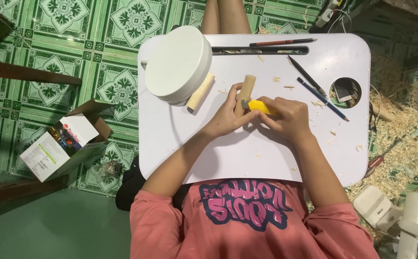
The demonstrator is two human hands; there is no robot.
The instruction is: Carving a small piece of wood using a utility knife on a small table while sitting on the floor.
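My left hand (228, 115) grips a short pale wooden stick (247, 85) that points away from me over a white lap table (247, 153). In my right hand (288, 117) is a yellow utility knife (259, 106), whose blade touches the stick just beside my left thumb. A second wooden stick (200, 91) lies to the left, partly under a round white lamp head (177, 63). Small wood shavings are scattered around my hands.
Two pencils (314, 86) lie at the table's right, near a round cup hole (345, 92); another pencil (281, 42) rests by the slot at the far edge. An open cardboard box (65, 141) sits on the green tiled floor at left. Wood shavings (405, 139) cover the floor at right.
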